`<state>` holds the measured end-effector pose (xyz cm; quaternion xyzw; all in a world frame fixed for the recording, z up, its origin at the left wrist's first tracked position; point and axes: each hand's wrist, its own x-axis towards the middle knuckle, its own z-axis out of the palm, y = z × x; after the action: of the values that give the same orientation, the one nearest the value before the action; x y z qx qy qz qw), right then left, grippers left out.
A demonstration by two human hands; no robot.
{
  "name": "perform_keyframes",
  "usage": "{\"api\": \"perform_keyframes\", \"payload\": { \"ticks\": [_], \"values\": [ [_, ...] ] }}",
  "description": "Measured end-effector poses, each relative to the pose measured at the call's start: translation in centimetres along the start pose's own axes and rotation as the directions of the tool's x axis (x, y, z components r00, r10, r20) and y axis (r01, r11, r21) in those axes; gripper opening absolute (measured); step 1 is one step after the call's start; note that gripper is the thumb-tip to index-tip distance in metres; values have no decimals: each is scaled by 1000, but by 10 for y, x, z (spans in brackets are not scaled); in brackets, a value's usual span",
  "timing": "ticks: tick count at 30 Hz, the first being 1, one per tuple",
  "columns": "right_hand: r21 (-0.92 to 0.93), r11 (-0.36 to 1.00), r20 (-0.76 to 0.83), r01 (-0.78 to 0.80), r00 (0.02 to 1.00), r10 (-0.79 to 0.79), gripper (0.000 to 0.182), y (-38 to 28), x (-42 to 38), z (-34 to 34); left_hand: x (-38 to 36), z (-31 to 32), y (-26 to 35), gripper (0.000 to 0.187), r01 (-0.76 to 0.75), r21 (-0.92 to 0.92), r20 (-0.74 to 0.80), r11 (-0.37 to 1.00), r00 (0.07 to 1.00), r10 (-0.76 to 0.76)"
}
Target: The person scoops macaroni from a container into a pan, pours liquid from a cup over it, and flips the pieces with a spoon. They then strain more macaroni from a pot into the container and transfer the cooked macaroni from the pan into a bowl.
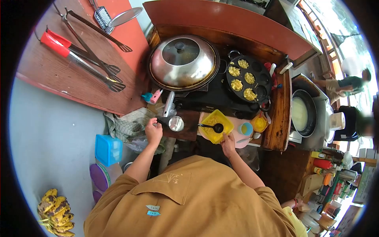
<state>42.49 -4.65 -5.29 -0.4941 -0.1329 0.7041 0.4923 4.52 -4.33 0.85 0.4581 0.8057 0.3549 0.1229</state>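
Observation:
My right hand (228, 145) holds the lower right edge of a yellow square bowl (217, 136). Inside the bowl are yellow food and a black ladle (217, 127). My left hand (153, 130) is raised beside the stove, its fingers curled together near a dark handle; what it holds, if anything, is too small to tell. Just right of that hand stands a small metal cup (176, 123). A round black pan (248, 78) with several hollows sits on the stove, some of them filled with yellow food.
A wok with a domed metal lid (180, 63) stands on the left burner. Around the bowl are a pink board (239, 143), a blue cup (245, 128) and a wooden side wall (279, 114). A blue container (108, 150) is at the left. People stand at the far right.

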Motion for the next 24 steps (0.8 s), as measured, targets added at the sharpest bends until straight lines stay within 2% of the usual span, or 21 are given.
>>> {"api": "perform_keyframes", "payload": {
  "ticks": [1,3,4,6,7,8,10,12,14,16,17,18,20,22,24],
  "values": [
    [-1,1000,-12,-2,1000,2,8,-1,-3,1,3,2,-2,26,2,-1,12,1000,1000,-2],
    [-129,991,-71,-18,997,9,17,-3,-7,4,5,7,-2,23,-87,15,-39,996,995,88],
    [-126,992,-95,-16,996,4,17,-5,-8,2,1,3,8,23,-92,7,-16,996,996,92],
    [-284,954,-106,-99,992,71,25,-9,-9,-4,-11,-14,30,21,-132,-24,15,991,991,132],
    [-292,954,-115,-73,993,41,29,-13,-13,-1,-17,-23,39,18,-218,-9,62,976,974,219],
    [-281,957,-136,-72,990,35,29,-19,-18,2,-20,-31,51,18,-229,-18,82,973,970,230],
    [-209,965,-168,-160,978,125,28,-29,-28,0,-30,-38,82,17,-552,-140,132,822,813,568],
    [-242,955,-212,-173,970,122,29,-31,-35,-15,-36,-31,113,20,-668,-153,157,728,711,685],
    [-277,943,-254,-182,961,111,31,-35,-38,-34,-38,-11,139,27,-685,-89,247,723,688,682],
    [-621,773,-374,-129,916,-147,26,-36,-38,-56,-41,11,159,29,-687,-114,359,717,645,675],
    [-607,789,-432,-94,873,-229,22,-36,-36,-68,-43,22,170,29,-723,-161,384,672,581,718],
    [-597,796,-453,-98,860,-234,22,-40,-37,-75,-47,30,189,22,-791,-219,335,571,489,805],
    [-646,718,-562,-259,798,-218,22,-52,-37,-86,-67,55,204,15,-779,-350,439,521,355,826],
    [-598,753,-617,-275,758,-213,24,-60,-36,-94,-95,92,208,10,-793,-441,508,420,165,845],
    [-701,683,-566,-205,742,-359,28,-54,-22,-118,-130,125,216,18,-723,-430,729,540,74,680]
  ]
}}
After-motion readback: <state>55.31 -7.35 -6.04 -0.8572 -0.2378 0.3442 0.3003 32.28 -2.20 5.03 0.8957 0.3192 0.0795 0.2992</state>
